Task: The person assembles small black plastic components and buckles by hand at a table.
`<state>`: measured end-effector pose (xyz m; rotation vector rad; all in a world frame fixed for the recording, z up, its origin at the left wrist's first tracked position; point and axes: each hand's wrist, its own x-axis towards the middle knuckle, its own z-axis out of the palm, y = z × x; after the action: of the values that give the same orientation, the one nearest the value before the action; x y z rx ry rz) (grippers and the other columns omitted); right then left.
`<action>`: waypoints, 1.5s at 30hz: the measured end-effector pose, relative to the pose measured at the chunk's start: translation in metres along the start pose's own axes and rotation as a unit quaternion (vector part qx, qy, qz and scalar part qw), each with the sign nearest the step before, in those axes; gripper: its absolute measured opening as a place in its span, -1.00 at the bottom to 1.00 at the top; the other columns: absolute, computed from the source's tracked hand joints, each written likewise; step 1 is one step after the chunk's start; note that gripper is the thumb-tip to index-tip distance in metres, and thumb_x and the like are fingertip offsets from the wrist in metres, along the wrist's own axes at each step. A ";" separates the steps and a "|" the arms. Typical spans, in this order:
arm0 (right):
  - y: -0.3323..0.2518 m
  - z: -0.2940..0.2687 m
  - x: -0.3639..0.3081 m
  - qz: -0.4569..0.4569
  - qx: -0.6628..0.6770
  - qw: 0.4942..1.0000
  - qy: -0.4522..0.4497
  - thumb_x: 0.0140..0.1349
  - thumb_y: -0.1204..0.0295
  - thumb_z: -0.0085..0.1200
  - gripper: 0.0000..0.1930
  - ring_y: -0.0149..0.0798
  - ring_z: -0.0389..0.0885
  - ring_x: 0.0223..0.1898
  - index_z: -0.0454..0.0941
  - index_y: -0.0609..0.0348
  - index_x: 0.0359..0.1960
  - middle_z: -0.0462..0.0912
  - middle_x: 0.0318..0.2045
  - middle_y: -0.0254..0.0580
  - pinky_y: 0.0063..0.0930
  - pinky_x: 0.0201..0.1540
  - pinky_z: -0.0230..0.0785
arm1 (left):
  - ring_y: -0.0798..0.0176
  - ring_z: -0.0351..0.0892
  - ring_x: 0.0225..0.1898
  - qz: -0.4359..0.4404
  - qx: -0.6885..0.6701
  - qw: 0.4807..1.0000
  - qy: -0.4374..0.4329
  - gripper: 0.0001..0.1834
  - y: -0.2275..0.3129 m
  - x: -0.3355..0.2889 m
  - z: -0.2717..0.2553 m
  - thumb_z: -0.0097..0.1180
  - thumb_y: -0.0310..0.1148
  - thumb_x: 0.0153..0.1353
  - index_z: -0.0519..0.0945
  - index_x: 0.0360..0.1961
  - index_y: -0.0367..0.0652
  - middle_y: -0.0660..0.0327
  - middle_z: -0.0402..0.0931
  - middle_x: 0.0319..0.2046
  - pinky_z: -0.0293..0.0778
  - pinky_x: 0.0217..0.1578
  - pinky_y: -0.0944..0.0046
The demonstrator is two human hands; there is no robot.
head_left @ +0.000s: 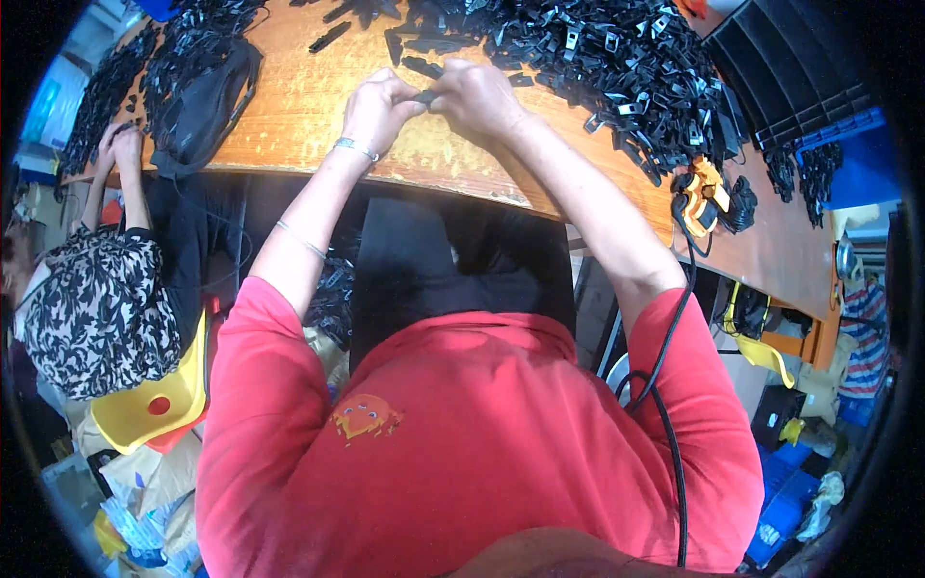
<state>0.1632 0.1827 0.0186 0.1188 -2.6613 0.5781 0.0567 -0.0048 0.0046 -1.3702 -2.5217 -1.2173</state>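
My left hand (376, 111) and my right hand (477, 99) meet over the wooden table (299, 106), near its front edge. Thumb and fingers of both are closed on a small dark piece (425, 96) between them; its exact kind is too small to make out. Just beyond my right hand's fingers is a slim black plastic part (421, 66), and I cannot tell whether it touches them. A large heap of black plastic clip-like parts (588, 58), some with shiny metal bits, spreads past my right hand. More loose black parts (330, 37) lie farther back.
At the left, a co-worker's hands (118, 144) are by another black heap (92, 101) and a black bag (207, 111). On the right stand a yellow-and-black device (701, 197) with a black cable (674, 424), a black ribbed tray (790, 67) and a blue bin (853, 164).
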 end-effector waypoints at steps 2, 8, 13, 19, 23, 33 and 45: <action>-0.004 0.001 -0.003 0.016 -0.005 1.000 0.012 0.18 0.25 0.45 -0.76 0.06 0.74 -0.16 0.84 0.08 -0.19 0.72 -0.24 -0.12 -0.06 -0.11 0.57 | 0.19 0.59 -0.35 -0.011 0.005 1.000 -0.008 -0.79 -0.001 -0.002 -0.008 0.56 -0.39 0.11 0.80 -0.26 -0.22 0.18 0.57 -0.40 0.52 -0.25 0.19; -0.002 -0.026 -0.042 0.006 -0.020 1.000 0.016 0.29 0.22 0.36 -0.80 -0.05 0.77 -0.16 0.83 -0.04 -0.14 0.73 -0.21 -0.18 -0.11 -0.06 0.64 | 0.33 0.60 -0.22 -0.101 -0.015 0.948 -0.301 -0.82 -0.044 -0.036 -0.118 0.46 -0.47 0.23 0.74 -0.16 -0.24 0.27 0.64 -0.32 0.53 -0.13 0.23; 0.038 -0.053 -0.045 0.087 -0.178 0.980 0.000 0.39 0.37 0.13 -0.74 -0.03 0.76 0.02 0.76 -0.03 0.04 0.68 0.00 -0.11 -0.11 0.03 0.66 | 0.28 0.68 0.02 -0.123 -0.013 0.964 -0.237 -0.63 -0.029 -0.016 -0.146 0.26 -0.45 0.42 0.67 0.21 -0.31 0.13 0.77 -0.05 0.56 0.16 0.24; 0.036 -0.049 -0.030 0.113 -0.236 0.964 -0.052 0.37 0.41 0.12 -0.71 0.05 0.75 0.01 0.75 -0.04 0.08 0.66 -0.02 0.01 -0.13 0.07 0.64 | 0.11 0.61 -0.35 -0.001 0.078 0.992 -0.099 -0.58 -0.005 0.038 -0.034 0.24 -0.33 0.41 0.67 0.28 0.12 0.15 0.63 -0.39 0.59 -0.16 0.11; 0.014 -0.055 -0.040 0.147 -0.114 0.982 0.014 0.25 0.33 0.30 -0.69 -0.05 0.76 -0.08 0.75 -0.04 0.04 0.65 -0.15 -0.09 -0.15 0.01 0.63 | -0.05 0.65 -0.04 0.079 0.220 0.972 0.011 -0.65 -0.018 0.050 0.011 0.35 -0.28 0.33 0.72 0.14 0.16 0.12 0.66 -0.15 0.59 0.01 -0.03; 0.011 -0.035 -0.057 0.132 -0.146 0.980 0.034 0.21 0.27 0.42 -0.77 -0.01 0.78 -0.15 0.77 0.05 -0.15 0.75 -0.16 -0.08 -0.14 -0.05 0.61 | 0.00 0.62 -0.02 0.073 0.110 0.991 -0.025 -0.72 0.004 0.018 0.004 0.49 -0.30 0.19 0.77 -0.08 -0.08 0.12 0.61 -0.19 0.57 0.02 0.05; 0.006 -0.007 -0.019 0.120 -0.012 0.992 0.041 0.20 0.31 0.44 -0.76 0.08 0.76 -0.15 0.83 0.08 -0.12 0.70 -0.19 -0.06 -0.08 -0.05 0.59 | 0.00 0.63 -0.04 0.032 0.046 0.998 -0.004 -0.79 -0.008 0.007 0.004 0.52 -0.31 0.13 0.82 -0.22 -0.10 0.13 0.65 -0.22 0.57 -0.01 0.04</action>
<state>0.1825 0.1907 0.0144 -0.2303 -2.6197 0.6111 0.0477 0.0003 -0.0011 -1.4250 -2.4858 -1.0715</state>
